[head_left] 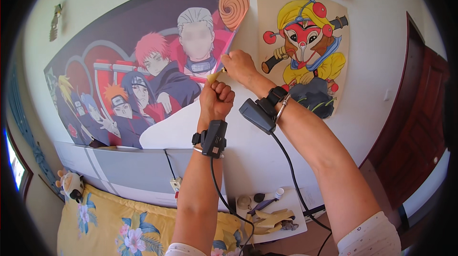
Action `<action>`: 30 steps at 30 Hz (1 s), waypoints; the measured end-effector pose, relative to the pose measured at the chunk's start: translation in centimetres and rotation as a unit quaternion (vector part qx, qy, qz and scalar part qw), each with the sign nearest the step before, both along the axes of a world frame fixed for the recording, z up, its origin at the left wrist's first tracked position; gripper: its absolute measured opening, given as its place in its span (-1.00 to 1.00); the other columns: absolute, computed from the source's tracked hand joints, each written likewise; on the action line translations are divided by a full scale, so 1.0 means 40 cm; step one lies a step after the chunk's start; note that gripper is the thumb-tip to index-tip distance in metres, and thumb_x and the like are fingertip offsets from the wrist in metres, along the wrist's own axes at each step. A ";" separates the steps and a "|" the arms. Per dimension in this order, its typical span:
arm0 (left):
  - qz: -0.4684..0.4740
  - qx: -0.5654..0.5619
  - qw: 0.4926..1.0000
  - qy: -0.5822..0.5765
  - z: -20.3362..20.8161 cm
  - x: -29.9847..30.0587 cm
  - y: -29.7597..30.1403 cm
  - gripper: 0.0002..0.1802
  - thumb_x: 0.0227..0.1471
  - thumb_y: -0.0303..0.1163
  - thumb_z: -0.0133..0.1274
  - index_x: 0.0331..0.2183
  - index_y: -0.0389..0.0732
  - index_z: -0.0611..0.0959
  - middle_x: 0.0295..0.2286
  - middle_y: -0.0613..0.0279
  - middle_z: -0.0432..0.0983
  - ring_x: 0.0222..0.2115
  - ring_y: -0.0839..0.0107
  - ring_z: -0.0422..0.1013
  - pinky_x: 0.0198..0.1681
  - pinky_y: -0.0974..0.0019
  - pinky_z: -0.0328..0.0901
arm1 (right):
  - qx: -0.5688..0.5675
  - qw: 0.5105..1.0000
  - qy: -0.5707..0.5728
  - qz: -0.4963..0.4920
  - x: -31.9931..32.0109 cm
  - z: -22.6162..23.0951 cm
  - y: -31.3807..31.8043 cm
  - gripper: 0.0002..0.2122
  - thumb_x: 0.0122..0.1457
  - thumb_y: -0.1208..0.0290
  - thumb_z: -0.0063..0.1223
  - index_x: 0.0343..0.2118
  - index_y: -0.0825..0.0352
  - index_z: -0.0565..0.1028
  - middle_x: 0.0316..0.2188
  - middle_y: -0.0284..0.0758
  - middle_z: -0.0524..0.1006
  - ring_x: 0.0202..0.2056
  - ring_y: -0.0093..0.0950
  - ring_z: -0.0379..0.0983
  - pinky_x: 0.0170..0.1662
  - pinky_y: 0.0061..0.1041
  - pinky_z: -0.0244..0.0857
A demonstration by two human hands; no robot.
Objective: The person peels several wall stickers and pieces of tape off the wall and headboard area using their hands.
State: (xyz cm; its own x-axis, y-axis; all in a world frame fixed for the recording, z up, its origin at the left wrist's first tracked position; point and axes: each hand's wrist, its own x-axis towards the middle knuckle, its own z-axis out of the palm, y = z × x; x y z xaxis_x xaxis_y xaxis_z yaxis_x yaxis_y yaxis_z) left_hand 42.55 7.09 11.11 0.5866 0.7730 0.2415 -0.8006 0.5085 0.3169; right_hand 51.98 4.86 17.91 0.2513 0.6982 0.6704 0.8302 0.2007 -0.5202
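Observation:
A large poster of cartoon figures in dark cloaks (157,60) hangs on the wall before me, its lower right part curling away from the wall. My right hand (240,67) is closed in a pinch on the right edge of this poster. Just below and left of it, my left hand (217,98) is curled into a fist, thumb up. A yellowish-beige strip (213,76), perhaps tape, runs from the left thumb towards the right fingers. Both wrists wear black strapped boxes with cables.
A second poster of a masked figure in yellow (305,56) hangs to the right. Below stand a grey headboard (119,160), a bed with a yellow floral cover (105,218), and a white bedside table (286,230) bearing several items. A brown door (417,127) is at far right.

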 end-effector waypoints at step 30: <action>-0.048 0.011 0.998 -0.044 0.018 -0.102 -0.022 -0.60 0.09 -0.26 -0.25 -0.73 -0.01 0.11 -0.82 0.48 -0.13 -0.82 0.57 -0.19 -0.77 0.48 -0.24 | 0.008 0.998 -0.064 -0.025 -0.107 0.034 -0.048 -0.64 0.05 0.24 -0.27 -0.59 0.45 0.46 -0.52 0.00 0.46 -0.41 -0.05 0.41 -0.28 -0.19 0.28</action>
State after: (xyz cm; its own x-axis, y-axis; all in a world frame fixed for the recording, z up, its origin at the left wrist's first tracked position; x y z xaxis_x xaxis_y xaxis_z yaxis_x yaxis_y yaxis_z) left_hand 38.49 6.23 11.83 0.6327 0.7090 0.3114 -0.7744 0.5776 0.2583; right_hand 47.70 2.96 19.29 0.1976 0.6754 0.7105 0.8990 0.1642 -0.4061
